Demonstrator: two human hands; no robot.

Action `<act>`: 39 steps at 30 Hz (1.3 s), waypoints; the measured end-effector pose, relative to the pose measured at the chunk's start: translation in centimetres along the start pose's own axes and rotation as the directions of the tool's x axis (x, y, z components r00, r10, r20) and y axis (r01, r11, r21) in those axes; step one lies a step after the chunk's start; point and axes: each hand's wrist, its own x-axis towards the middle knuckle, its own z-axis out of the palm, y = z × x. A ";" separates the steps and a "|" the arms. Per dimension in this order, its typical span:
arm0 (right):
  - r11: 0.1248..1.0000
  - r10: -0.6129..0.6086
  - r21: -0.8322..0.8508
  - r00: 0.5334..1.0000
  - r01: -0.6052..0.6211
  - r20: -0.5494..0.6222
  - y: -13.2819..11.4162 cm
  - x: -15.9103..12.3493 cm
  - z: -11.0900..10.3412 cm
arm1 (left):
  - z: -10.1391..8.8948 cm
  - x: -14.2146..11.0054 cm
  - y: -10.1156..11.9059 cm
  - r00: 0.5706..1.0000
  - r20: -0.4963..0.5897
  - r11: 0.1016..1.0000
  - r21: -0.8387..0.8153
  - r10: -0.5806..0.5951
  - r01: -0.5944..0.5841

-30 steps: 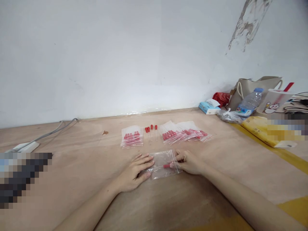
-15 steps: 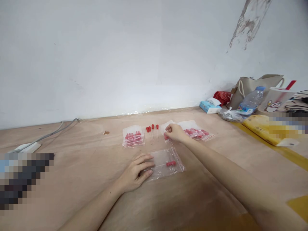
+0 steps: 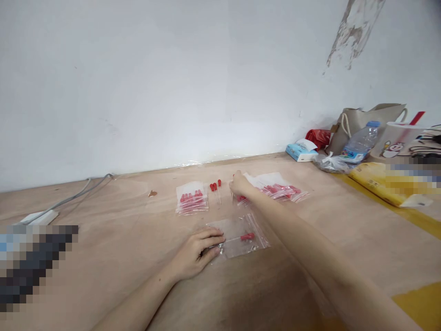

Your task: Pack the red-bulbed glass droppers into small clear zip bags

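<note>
My left hand (image 3: 200, 250) rests on the near end of a clear zip bag (image 3: 234, 225), its fingers stretched out and lying on the plastic. Inside that bag is a dropper with a red rubber bulb (image 3: 247, 236). My right hand (image 3: 242, 185) is closed in a pinch on another dropper, whose red bulb tip (image 3: 234, 175) and thin tube show beside the fingers. Just left of it, three red-bulbed droppers (image 3: 215, 187) lie side by side on the table. A stack of zip bags with red bulbs (image 3: 192, 197) is farther left. More filled bags (image 3: 277, 189) lie partly behind my right wrist.
On the right are a tissue pack (image 3: 301, 151), a plastic bottle (image 3: 361, 142), a cup with a red straw (image 3: 391, 140), a beige bag (image 3: 354, 122) and a yellow packet (image 3: 375, 181). A grey cable (image 3: 76, 193) runs along the left. A wall closes off the back.
My right hand has moved left from the filled bags and taken one dropper from the row, leaving three there. The left hand stays on the zip bag.
</note>
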 end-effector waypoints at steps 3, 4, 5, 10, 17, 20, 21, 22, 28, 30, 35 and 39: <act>0.989 0.090 0.118 0.996 -0.087 -0.022 2.5 -3.8 -1.9 | -0.1 0.1 0.1 1.000 0.000 1.000 -0.004 -0.004 0.004; 0.979 0.098 0.183 0.995 -0.090 -0.031 3.5 -5.3 -2.4 | -0.1 0.1 0.1 1.000 0.001 1.000 -0.002 -0.004 0.004; 0.927 0.110 0.368 0.992 -0.077 -0.069 4.5 -6.8 -2.7 | -0.1 0.1 0.1 1.000 0.003 1.000 0.000 -0.005 0.005; 0.654 0.266 0.756 0.942 -0.019 -0.206 8.4 -12.0 -2.7 | 0.0 0.2 0.0 1.000 0.011 1.000 0.006 -0.005 0.005; 0.590 0.274 0.807 0.935 0.021 -0.224 8.4 -12.9 -1.3 | 0.1 0.1 -0.2 1.000 0.023 1.000 0.020 -0.019 0.018; 0.585 0.279 0.811 0.937 0.008 -0.211 8.1 -13.0 -1.0 | 0.2 0.0 -0.4 1.000 0.017 1.000 0.025 -0.006 0.006; 0.589 0.275 0.808 0.938 0.010 -0.213 8.1 -13.0 -1.0 | 0.2 0.0 -0.5 1.000 0.017 1.000 0.028 -0.003 0.003; 0.599 0.269 0.800 0.936 0.021 -0.226 8.2 -13.0 -1.1 | 0.3 0.0 -0.5 1.000 0.018 1.000 0.031 -0.004 0.004; 0.664 0.267 0.745 0.910 0.066 -0.319 9.1 -12.9 -1.5 | 0.3 0.0 -0.7 1.000 0.023 1.000 0.021 -0.009 0.009; 0.649 0.276 0.759 0.912 0.055 -0.303 9.1 -13.0 -1.4 | 0.2 0.1 -0.5 1.000 0.023 1.000 0.021 -0.010 0.009; 0.598 0.296 0.799 0.911 0.058 -0.287 8.4 -13.1 -1.2 | 0.1 0.1 -0.4 0.999 0.026 1.000 0.018 -0.019 0.019; 0.537 0.280 0.844 0.942 0.005 -0.184 8.0 -13.5 -1.0 | 0.1 0.2 -0.4 0.999 0.034 0.999 0.041 -0.016 0.015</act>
